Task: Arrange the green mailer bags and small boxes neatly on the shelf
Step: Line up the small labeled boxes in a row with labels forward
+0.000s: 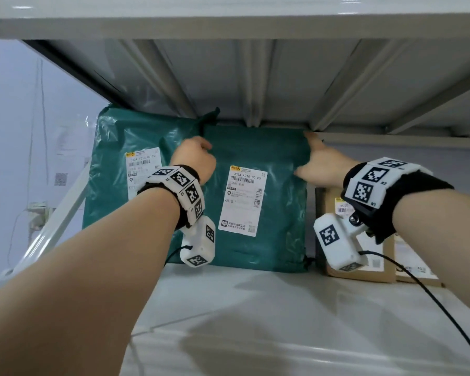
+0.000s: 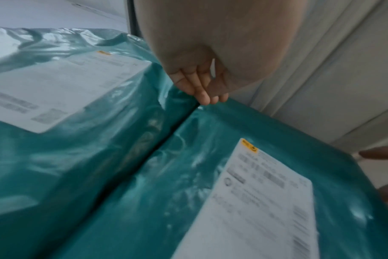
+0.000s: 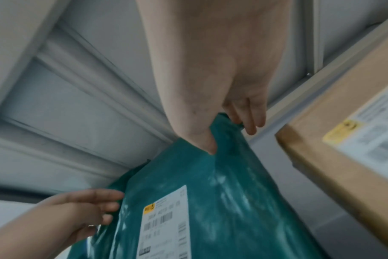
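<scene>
White shelf [image 1: 255, 308] carries two upright green bags. Your right hand [image 1: 320, 164] pinches the front bag [image 1: 277, 213] at its top right corner, thumb in front; your left hand [image 1: 194, 161] rests loosely curled fingers on its top left edge. Boxes [image 1: 364, 256] stand just right of that grip.

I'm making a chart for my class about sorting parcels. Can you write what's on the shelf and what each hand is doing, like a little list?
place: white metal shelf
left parcel: green mailer bag, standing upright, white label facing out
middle parcel: second green mailer bag, upright, pressed against the first
right parcels: brown cardboard boxes, partly hidden by the wrist
left hand: fingers at the top of the seam between the two bags
right hand: grips the middle bag's upper right corner
</scene>
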